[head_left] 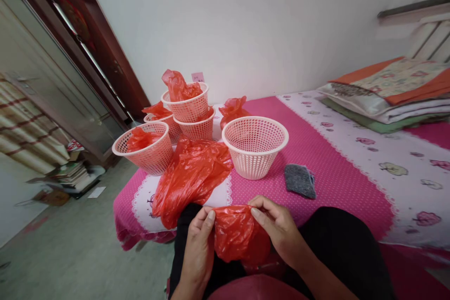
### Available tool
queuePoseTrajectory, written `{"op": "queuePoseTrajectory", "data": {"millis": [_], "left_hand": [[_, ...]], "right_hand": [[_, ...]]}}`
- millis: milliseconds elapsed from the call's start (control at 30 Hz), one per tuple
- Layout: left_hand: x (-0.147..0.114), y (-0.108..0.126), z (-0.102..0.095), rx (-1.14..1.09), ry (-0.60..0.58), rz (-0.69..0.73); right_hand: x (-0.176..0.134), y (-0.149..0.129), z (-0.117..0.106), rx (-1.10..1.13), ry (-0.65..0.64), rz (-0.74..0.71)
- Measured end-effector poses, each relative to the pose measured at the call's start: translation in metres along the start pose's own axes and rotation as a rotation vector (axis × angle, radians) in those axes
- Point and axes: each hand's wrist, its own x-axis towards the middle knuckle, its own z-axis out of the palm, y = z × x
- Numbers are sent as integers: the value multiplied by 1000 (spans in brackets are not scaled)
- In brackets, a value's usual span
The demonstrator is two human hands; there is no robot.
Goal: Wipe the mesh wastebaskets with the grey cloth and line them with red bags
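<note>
A crinkled red plastic bag [239, 236] hangs over my lap, stretched between my two hands. My left hand [202, 239] pinches its upper left edge between thumb and fingers. Its upper right edge is gripped the same way by my right hand [277, 227]. Just beyond them stands a pink plastic basket [255, 152] with perforated walls, upright on the bed. A heap of loose red plastic bags [197, 173] lies to its left. On its right is a folded dark grey cloth [300, 181]. Whether anything is inside the held bag, I cannot tell.
Several more pink baskets [146, 157] holding red bags stand at the left, one stacked on another. A bunched red bag [232, 110] sits behind the near basket. Folded bedding [390, 91] lies at the far right. The bed's edge [123, 225] drops to the floor on the left.
</note>
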Motion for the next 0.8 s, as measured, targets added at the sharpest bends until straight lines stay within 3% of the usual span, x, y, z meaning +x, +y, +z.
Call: {"op": "queuePoseTrajectory", "data": {"millis": [267,433,567,700,800], "left_hand": [[2,-2,-4,20,-12,-4],[3,1,-11,221,-63,-10],[3,2,-12,384,-65,94],[2,1,-13,508,-13,245],[0,-1,-14,576,-4,322]], "right_hand": [[-1,4,1,18,-13,22],[-2,6,0,14,8,26],[-2,5,0,-43,46,-62],[-3,5,3,-123,-3,-88],[-2,9,7,-233,56,-157]]}}
